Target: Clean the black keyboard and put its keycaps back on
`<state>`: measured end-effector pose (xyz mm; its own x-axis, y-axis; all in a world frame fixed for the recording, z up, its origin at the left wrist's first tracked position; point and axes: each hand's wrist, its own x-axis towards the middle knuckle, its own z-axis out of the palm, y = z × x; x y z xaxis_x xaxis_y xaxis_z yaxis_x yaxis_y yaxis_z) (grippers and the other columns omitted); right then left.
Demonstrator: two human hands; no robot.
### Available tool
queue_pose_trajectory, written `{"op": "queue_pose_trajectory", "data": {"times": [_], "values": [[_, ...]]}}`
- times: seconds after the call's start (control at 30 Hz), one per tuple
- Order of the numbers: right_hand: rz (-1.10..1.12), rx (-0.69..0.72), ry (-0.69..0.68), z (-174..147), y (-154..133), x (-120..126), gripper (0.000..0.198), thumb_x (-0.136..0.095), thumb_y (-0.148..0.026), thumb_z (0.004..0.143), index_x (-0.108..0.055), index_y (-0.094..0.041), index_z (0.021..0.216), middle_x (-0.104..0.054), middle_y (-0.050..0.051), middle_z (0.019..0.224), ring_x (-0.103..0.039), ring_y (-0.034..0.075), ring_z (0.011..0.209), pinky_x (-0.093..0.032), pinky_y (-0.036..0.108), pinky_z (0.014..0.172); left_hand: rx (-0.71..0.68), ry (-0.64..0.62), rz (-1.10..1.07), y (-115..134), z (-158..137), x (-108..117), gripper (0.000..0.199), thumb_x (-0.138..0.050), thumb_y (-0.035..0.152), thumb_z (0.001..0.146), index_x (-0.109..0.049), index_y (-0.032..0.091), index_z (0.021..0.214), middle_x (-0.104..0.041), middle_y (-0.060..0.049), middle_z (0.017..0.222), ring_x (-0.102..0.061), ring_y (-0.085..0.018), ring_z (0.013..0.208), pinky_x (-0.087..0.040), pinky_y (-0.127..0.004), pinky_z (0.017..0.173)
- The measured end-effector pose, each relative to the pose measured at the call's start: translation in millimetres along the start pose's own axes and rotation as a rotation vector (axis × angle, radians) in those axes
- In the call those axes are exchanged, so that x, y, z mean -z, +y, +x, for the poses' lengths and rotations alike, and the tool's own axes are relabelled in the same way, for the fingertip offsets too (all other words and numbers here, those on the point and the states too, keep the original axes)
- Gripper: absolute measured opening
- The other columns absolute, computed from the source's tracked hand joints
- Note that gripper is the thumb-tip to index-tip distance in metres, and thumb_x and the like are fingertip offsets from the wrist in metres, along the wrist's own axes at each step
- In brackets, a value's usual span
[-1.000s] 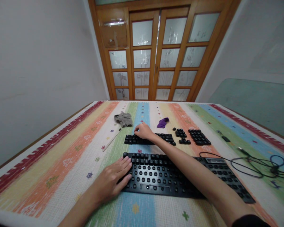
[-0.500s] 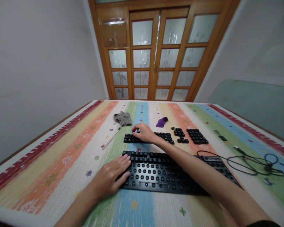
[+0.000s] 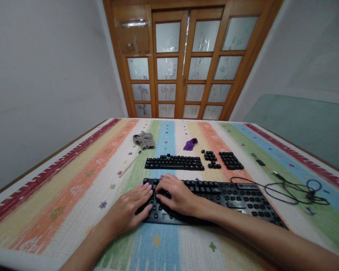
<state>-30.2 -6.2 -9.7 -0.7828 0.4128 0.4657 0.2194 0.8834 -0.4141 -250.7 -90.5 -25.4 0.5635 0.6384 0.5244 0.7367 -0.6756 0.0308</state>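
- Curled the right hand (image 3: pixel 178 195) over the left part of the keyboard (image 3: pixel 237 197), thumb and fingertips drawn close together; could not tell whether pinching a key.
- Laid the left hand (image 3: pixel 131 206) flat on the keyboard's left end, fingers outstretched side by side, thumb spread apart, gripping nothing.
- Had the keyboard lying crosswise in front, with key caps (image 3: pixel 200 183) fitted along the back and bare stems (image 3: pixel 261 206) at the right end.
- Had loose keys (image 3: pixel 175 165) arranged in rows just beyond the keyboard, with a small key group (image 3: pixel 210 156) and a key block (image 3: pixel 231 161) to the right.
- Had the cable (image 3: pixel 288 194) loosely looped right of the keyboard, near a small black object (image 3: pixel 260 162).
- Had a toothbrush (image 3: pixel 130 164) slanting left of the loose keys, head near a gray cloth (image 3: pixel 144 140).
- Had a purple cloth (image 3: pixel 190 144) behind the loose keys.
- Had a striped tablecloth (image 3: pixel 62 180) underneath, and wooden doors (image 3: pixel 183 56) beyond.
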Motion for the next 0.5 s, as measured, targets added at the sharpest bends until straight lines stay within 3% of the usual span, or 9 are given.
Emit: {"op": "queue_pose_trajectory", "data": {"times": [0.13, 0.5], "values": [[-0.029, -0.01, 0.018, 0, 4, -7, 0.005, -0.063, -0.019, 0.09, -0.066, -0.016, 0.093, -0.07, 0.008, 0.092, -0.06, 0.022, 0.093, -0.046, 0.037, 0.086, -0.016, 0.038, 0.005, 0, 1, 0, 0.038, -0.05, 0.02, 0.099, -0.058, 0.011, 0.135, -0.063, -0.015, 0.133, -0.059, -0.026, 0.126, -0.051, -0.043, 0.106], [-0.255, 0.154, 0.055, -1, 2, -14, 0.015, -0.058, -0.016, 0.093, -0.07, -0.017, 0.084, -0.071, 0.007, 0.082, -0.056, 0.022, 0.086, -0.045, 0.037, 0.08, -0.048, 0.124, 0.004, 4, 5, 2, 0.039, -0.051, 0.014, 0.097, -0.058, 0.013, 0.135, -0.065, -0.014, 0.13, -0.06, -0.025, 0.124, -0.051, -0.042, 0.106]]}}
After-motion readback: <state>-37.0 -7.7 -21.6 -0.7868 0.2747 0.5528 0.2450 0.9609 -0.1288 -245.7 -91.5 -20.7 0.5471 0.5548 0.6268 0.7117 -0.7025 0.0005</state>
